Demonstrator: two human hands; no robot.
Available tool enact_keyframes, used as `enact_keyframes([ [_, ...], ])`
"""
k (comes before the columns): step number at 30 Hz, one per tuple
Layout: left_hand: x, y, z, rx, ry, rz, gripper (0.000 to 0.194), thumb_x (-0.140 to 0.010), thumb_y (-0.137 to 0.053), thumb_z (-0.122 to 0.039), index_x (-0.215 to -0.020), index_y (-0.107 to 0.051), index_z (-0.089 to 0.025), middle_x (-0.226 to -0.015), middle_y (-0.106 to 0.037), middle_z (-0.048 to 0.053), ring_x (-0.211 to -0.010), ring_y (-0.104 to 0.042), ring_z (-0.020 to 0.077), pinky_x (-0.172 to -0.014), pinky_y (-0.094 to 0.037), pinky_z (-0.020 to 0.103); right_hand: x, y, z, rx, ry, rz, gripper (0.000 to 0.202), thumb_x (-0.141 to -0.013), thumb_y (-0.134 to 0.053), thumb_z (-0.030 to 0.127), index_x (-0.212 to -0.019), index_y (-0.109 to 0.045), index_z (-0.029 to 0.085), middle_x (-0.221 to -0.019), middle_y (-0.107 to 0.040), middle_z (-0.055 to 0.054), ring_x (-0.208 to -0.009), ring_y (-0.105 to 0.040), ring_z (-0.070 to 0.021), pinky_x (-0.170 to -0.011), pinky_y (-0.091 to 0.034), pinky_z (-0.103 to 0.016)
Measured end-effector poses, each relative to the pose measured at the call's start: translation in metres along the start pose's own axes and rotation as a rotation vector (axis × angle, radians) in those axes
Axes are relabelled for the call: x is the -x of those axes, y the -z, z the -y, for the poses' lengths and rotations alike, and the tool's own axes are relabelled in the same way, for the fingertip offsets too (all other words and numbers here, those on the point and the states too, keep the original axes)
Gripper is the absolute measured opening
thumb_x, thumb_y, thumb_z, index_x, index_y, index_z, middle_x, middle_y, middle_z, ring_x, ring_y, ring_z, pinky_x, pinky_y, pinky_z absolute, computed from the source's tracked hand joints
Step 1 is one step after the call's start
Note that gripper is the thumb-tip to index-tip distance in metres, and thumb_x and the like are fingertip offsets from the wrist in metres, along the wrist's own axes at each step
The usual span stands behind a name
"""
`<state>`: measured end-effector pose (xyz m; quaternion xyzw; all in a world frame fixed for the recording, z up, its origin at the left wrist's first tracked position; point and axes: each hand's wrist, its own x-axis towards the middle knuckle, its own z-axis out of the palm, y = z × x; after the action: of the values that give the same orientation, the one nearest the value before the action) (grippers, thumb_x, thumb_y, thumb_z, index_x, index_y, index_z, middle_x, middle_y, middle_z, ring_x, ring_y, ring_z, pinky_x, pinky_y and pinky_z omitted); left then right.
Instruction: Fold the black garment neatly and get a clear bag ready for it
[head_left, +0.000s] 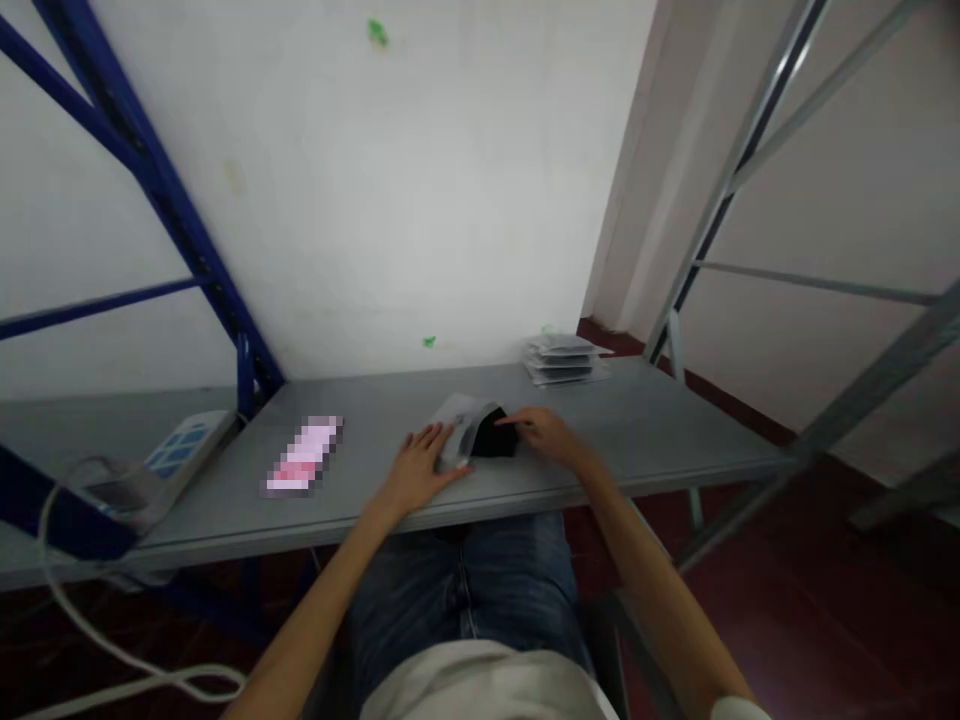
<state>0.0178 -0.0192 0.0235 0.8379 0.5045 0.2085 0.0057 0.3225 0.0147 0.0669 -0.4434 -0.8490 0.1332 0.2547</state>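
Observation:
A clear plastic bag lies on the grey table in front of me, with a flat black piece partly inside or against its right side. My left hand rests on the bag's left edge, its fingers spread and pressing it to the table. At the right, my right hand touches the black piece with an outstretched finger; its other fingers are curled, and the thumb is hard to make out. Whether it pinches the piece cannot be told.
A stack of flat packets stands at the table's back right. A blurred-out phone lies on the left. Beyond it are a white power strip, a white cable and blue rack posts. The table meets a white wall.

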Motion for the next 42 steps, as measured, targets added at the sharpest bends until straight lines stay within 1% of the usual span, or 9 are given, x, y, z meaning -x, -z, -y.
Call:
enact_keyframes([
  [7, 0.003, -0.011, 0.013, -0.108, 0.068, -0.176, 0.074, -0.097, -0.051, -0.071, -0.15, -0.055, -0.02, -0.149, -0.06, 0.022, -0.14, -0.055, 0.0413, -0.114, -0.041, 0.064, 0.009, 0.023, -0.015, -0.08, -0.072, 0.078, 0.05, -0.087, -0.049, 0.008, -0.124, -0.079, 0.024, -0.109, -0.081, -0.004, -0.095, -0.072, -0.02, -0.091, -0.055, -0.032],
  [10, 0.003, -0.008, 0.014, -0.138, 0.071, -0.294, 0.057, -0.104, -0.046, -0.06, -0.143, -0.062, -0.022, -0.143, -0.065, 0.019, -0.133, -0.059, 0.0375, -0.11, -0.045, 0.059, 0.013, 0.024, -0.016, -0.028, -0.123, 0.107, 0.05, -0.087, -0.05, 0.008, -0.124, -0.079, 0.024, -0.099, -0.081, -0.003, -0.087, -0.071, -0.0193, -0.086, -0.054, -0.03],
  [15, 0.003, 0.011, 0.004, -0.175, 0.056, -0.446, 0.045, -0.108, -0.039, -0.043, -0.119, -0.075, -0.02, -0.115, -0.07, 0.016, -0.109, -0.064, 0.0316, -0.087, -0.054, 0.044, 0.014, -0.001, -0.007, 0.028, -0.089, 0.015, 0.052, -0.094, -0.046, 0.008, -0.135, -0.073, 0.026, -0.113, -0.077, -0.006, -0.092, -0.069, -0.0176, -0.089, -0.05, -0.029],
  [21, 0.008, 0.024, -0.003, -0.067, 0.166, -0.518, 0.044, -0.109, -0.044, -0.045, -0.097, -0.077, -0.018, -0.088, -0.064, 0.007, -0.069, -0.059, 0.0176, -0.061, -0.043, 0.029, 0.005, -0.029, 0.022, 0.021, -0.062, -0.021, 0.045, -0.107, -0.043, 0.024, -0.148, -0.062, 0.02, -0.123, -0.074, -0.011, -0.114, -0.066, -0.0207, -0.104, -0.046, -0.033],
  [25, 0.009, 0.026, -0.004, 0.043, 0.092, -0.585, 0.043, -0.108, -0.045, -0.046, -0.098, -0.076, -0.019, -0.089, -0.067, 0.006, -0.072, -0.063, 0.0169, -0.066, -0.049, 0.029, 0.004, -0.035, 0.043, 0.104, -0.12, -0.068, 0.047, -0.107, -0.052, 0.047, -0.147, -0.063, 0.025, -0.128, -0.073, -0.011, -0.12, -0.064, -0.0239, -0.106, -0.045, -0.036],
  [29, 0.007, 0.026, -0.008, 0.097, -0.034, -0.596, 0.037, -0.108, -0.047, -0.043, -0.112, -0.076, -0.021, -0.098, -0.069, 0.007, -0.084, -0.07, 0.0178, -0.077, -0.057, 0.03, 0.003, -0.043, 0.051, 0.172, -0.131, -0.068, 0.043, -0.108, -0.05, 0.038, -0.15, -0.059, 0.028, -0.133, -0.072, -0.009, -0.125, -0.062, -0.0238, -0.107, -0.045, -0.038],
  [33, 0.007, 0.022, -0.011, 0.114, -0.164, -0.487, 0.034, -0.109, -0.044, -0.037, -0.122, -0.073, -0.025, -0.116, -0.073, 0.008, -0.096, -0.074, 0.0185, -0.084, -0.061, 0.031, 0.002, -0.046, 0.055, 0.227, -0.106, -0.08, 0.041, -0.108, -0.047, 0.03, -0.146, -0.061, 0.021, -0.138, -0.07, -0.012, -0.131, -0.061, -0.0249, -0.114, -0.043, -0.042],
  [37, 0.008, 0.02, -0.011, 0.036, -0.171, -0.437, 0.032, -0.109, -0.046, -0.034, -0.122, -0.073, -0.025, -0.118, -0.074, 0.008, -0.091, -0.075, 0.0174, -0.077, -0.06, 0.028, 0.009, -0.028, 0.073, 0.34, -0.092, -0.057, 0.041, -0.104, -0.056, 0.031, -0.142, -0.063, 0.017, -0.146, -0.064, -0.017, -0.136, -0.057, -0.0309, -0.117, -0.04, -0.047],
  [42, 0.008, 0.022, -0.011, 0.009, -0.108, -0.535, 0.029, -0.107, -0.051, -0.035, -0.116, -0.077, -0.025, -0.105, -0.076, 0.007, -0.088, -0.073, 0.0174, -0.075, -0.059, 0.027, 0.018, 0.004, 0.108, 0.349, -0.196, 0.037, 0.024, -0.101, -0.063, 0.038, -0.113, -0.075, 0.021, -0.114, -0.078, -0.013, -0.105, -0.073, -0.0297, -0.09, -0.052, -0.037],
])
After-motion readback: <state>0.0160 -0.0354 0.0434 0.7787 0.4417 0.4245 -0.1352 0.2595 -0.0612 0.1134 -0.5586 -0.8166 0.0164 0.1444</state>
